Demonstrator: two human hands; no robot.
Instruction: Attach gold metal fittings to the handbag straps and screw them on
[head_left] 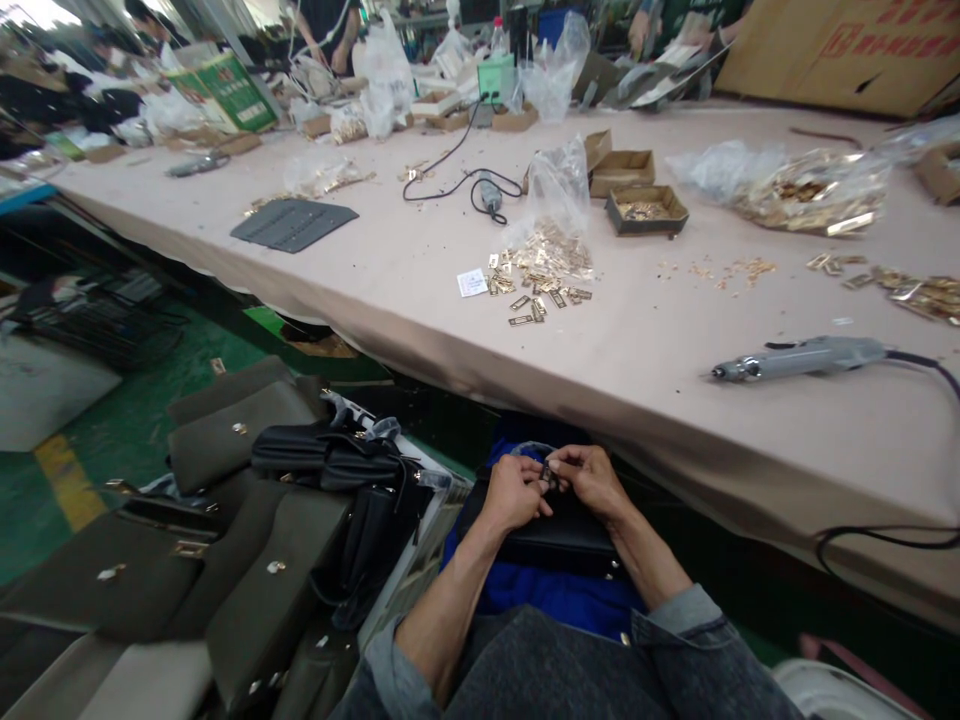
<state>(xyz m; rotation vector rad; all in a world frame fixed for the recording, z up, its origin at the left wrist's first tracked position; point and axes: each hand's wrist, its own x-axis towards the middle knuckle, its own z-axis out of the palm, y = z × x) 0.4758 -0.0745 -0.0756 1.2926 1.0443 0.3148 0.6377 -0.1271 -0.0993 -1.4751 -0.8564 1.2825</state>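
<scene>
A black bag (559, 548) rests on my lap over blue cloth (559, 595). Above it, my left hand (517, 490) and my right hand (589, 482) meet, fingers closed in a pinch from both sides on a small dark piece (550, 474). Fingers cover much of that piece, and I cannot tell its exact kind or whether it is joined to the bag. Beyond my hands, on the table (420, 270), lie loose gold metal fittings (536, 305) and a small white label (472, 283).
An electric screwdriver (802, 358) lies at the table's right, its cable hanging over the edge. Open small boxes (646, 211) and bags of metal parts (817, 190) stand farther back. Olive bag pieces (262, 580) and black bags (322, 450) are heaped at my left. Other people work across the table.
</scene>
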